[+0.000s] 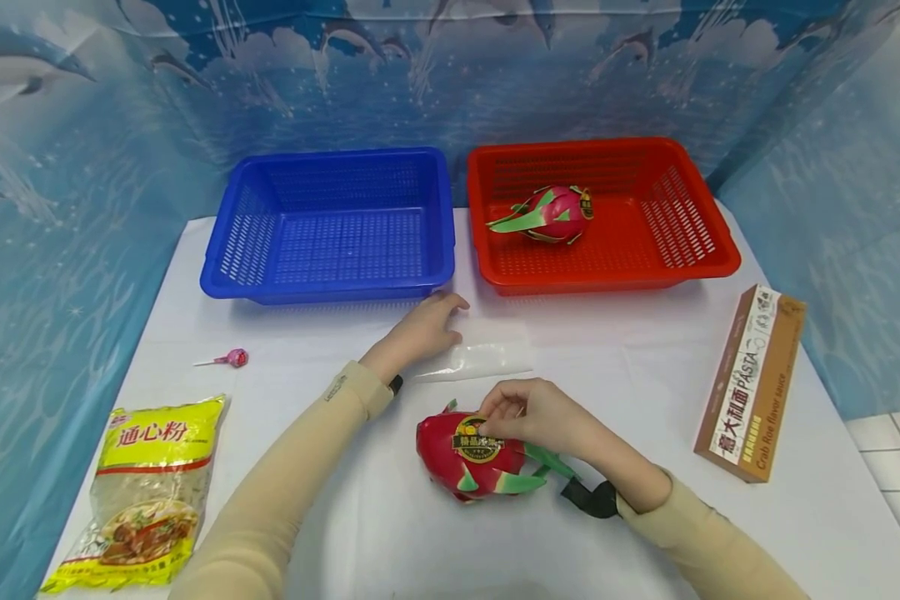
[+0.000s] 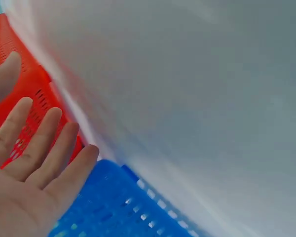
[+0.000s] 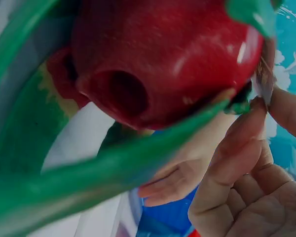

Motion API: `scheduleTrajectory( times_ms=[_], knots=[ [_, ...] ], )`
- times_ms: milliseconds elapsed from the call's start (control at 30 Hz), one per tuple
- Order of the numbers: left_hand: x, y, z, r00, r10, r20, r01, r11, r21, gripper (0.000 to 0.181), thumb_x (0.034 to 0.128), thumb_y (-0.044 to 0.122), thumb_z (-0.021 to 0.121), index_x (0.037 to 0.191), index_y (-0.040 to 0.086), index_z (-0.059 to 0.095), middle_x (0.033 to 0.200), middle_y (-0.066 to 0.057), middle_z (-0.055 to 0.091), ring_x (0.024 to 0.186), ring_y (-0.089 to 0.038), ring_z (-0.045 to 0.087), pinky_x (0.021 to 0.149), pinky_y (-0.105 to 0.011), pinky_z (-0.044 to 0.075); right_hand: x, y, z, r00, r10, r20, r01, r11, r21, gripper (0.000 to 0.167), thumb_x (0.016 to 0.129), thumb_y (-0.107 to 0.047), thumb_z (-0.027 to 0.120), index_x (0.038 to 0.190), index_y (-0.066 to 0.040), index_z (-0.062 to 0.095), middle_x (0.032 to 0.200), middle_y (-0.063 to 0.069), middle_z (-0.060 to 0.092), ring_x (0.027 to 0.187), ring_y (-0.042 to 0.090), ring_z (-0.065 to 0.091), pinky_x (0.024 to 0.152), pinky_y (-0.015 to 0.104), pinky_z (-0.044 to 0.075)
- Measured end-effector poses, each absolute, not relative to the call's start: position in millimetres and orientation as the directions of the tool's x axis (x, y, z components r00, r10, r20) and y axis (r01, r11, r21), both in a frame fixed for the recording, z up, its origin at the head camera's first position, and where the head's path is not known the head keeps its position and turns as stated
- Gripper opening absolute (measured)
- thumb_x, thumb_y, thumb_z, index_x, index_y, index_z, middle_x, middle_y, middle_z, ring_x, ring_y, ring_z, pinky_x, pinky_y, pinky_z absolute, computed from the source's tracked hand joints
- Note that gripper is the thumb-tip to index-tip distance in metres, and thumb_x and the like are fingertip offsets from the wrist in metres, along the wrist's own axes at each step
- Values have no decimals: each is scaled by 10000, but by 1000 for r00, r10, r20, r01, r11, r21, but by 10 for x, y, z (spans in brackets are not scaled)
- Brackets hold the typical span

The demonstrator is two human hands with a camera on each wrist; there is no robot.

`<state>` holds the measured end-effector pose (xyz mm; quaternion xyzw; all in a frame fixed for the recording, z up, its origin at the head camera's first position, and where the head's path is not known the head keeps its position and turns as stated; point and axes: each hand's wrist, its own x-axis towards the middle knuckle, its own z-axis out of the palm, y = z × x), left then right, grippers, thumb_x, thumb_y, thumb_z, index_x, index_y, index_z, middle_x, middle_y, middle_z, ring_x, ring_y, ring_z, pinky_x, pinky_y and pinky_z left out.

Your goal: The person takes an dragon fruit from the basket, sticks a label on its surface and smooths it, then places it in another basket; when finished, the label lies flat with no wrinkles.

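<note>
Red dragon fruit (image 1: 487, 472): label (image 1: 471, 442) part-hid by R hand (image 1: 537, 417), pinching edge; L hand (image 1: 424, 327) relaxed.

The worktop (image 1: 375, 533) is being viewed from the head, forward and downward, from farthest off. From the left wrist, the left grip (image 2: 24, 192) is being shown close up, palm-side; the red basket (image 2: 37, 79) and blue basket (image 2: 113, 202) are being shared with the head view. From the right wrist, the nearer dragon fruit (image 3: 172, 59) is being faced at very close range and likewise shared with the head view.
</note>
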<state>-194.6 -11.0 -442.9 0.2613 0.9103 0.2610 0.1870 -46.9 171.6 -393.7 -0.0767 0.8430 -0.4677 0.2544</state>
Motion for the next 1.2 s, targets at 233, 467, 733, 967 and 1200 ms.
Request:
scheduleTrajectory(
  times_ms=[233, 467, 733, 967, 1200],
  knots=[
    [-1668, -338, -4211, -810, 587, 6, 452, 617, 645, 316, 955, 173, 641, 1264, 105, 622, 1350, -110, 571, 1307, -287, 496, 1112, -449, 404, -383, 1641, -3942, -889, -333, -316, 63, 593, -803, 233, 794, -232, 828, 968, -157, 692, 795, -26, 612, 762, 144, 572, 651, 221, 513],
    [-1226, -576, -4027, -783, 622, 25, 450, 538, 713, 315, 942, 245, 671, 1228, 116, 642, 1233, -54, 647, 1174, -256, 595, 1015, -435, 488, -342, 1618, -3944, -902, -344, -260, -16, 630, -776, 275, 780, -237, 839, 998, -185, 679, 830, -61, 591, 807, 120, 558, 692, 220, 505],
    [-811, -644, -4114, -717, 672, -185, 319, 552, 770, 495, 894, 399, 706, 1271, 103, 583, 1272, -56, 617, 1195, -236, 584, 985, -434, 511, -339, 1654, -4047, -903, -335, -270, 0, 628, -778, 382, 803, -292, 818, 1123, -165, 651, 1040, -45, 632, 1013, 158, 582, 945, 418, 525],
    [-700, -622, -4202, -700, 614, -365, 176, 643, 746, 651, 878, 522, 669, 1341, 104, 483, 1289, -74, 577, 1103, -205, 603, 908, -378, 544, -327, 1696, -4137, -896, -338, -290, 32, 601, -798, 414, 827, -335, 788, 1161, -146, 632, 1098, -18, 651, 1058, 173, 590, 965, 440, 511],
    [-668, -602, -4241, -666, 587, -461, 103, 684, 722, 745, 888, 599, 605, 1412, 121, 375, 1233, -82, 629, 1002, -166, 614, 848, -360, 535, -272, 1695, -4186, -907, -333, -258, 10, 595, -804, 385, 853, -343, 761, 1163, -155, 633, 1102, -10, 641, 1037, 161, 583, 882, 347, 536]
  ],
)
